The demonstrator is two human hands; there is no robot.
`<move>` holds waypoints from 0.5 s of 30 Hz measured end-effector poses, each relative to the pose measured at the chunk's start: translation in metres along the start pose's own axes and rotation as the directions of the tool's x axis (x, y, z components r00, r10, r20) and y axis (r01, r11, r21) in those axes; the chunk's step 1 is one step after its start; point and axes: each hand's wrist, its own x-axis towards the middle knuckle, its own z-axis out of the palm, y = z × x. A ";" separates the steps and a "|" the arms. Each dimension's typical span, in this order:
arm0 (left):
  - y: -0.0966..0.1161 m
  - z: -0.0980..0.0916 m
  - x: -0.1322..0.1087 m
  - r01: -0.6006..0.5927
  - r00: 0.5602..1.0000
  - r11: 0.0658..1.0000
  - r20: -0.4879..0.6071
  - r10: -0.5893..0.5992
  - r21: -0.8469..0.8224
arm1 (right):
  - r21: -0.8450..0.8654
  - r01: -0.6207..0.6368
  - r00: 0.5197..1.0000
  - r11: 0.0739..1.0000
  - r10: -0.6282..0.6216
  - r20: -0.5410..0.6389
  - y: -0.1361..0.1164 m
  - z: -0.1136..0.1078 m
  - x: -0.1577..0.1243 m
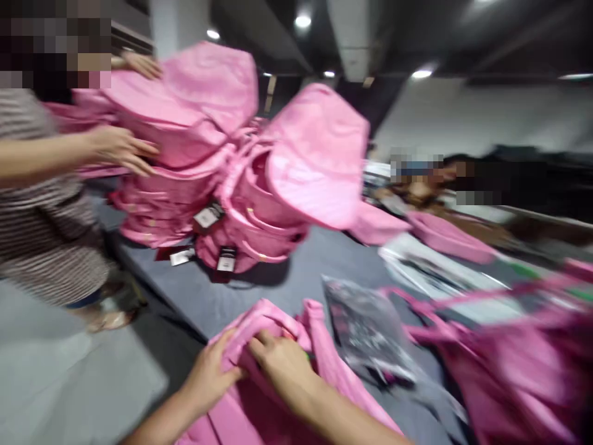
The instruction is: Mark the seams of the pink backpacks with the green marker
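Note:
A pink bag [278,395] lies at the near edge of the grey table [296,272]. My left hand [210,371] grips the bag's bunched top edge from the left. My right hand [282,364] presses on the same edge with its fingers curled into the fabric. Both hands meet at the bag's upper end. The picture is smeared by motion.
A tall pile of pink bags [222,167] with hanging tags stands at the table's far left, and another person's hands [118,148] rest on it. A clear plastic wrapper [365,327] lies right of my hands. More pink bags [514,364] lie at the right. A second person sits far right.

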 end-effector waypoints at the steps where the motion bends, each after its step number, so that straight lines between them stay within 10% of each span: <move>1: -0.002 -0.003 0.003 -0.014 1.000 1.000 0.001 0.014 0.000 | -0.015 0.036 0.998 0.999 -0.035 0.048 0.001 -0.008 -0.003; 6: -0.002 -0.012 0.019 -0.006 0.999 0.996 0.051 0.001 0.091 | -0.211 -0.171 0.918 0.962 0.233 0.321 0.022 -0.024 -0.052; 10: 0.006 -0.011 0.020 -0.017 0.976 1.000 0.217 0.017 -0.003 | -0.208 -0.375 0.867 0.903 0.421 0.265 0.017 -0.024 -0.101; 15: 0.041 -0.022 0.011 -0.084 0.942 0.995 0.323 0.095 -0.048 | 0.560 -0.285 0.942 0.778 0.335 0.013 -0.025 -0.049 -0.175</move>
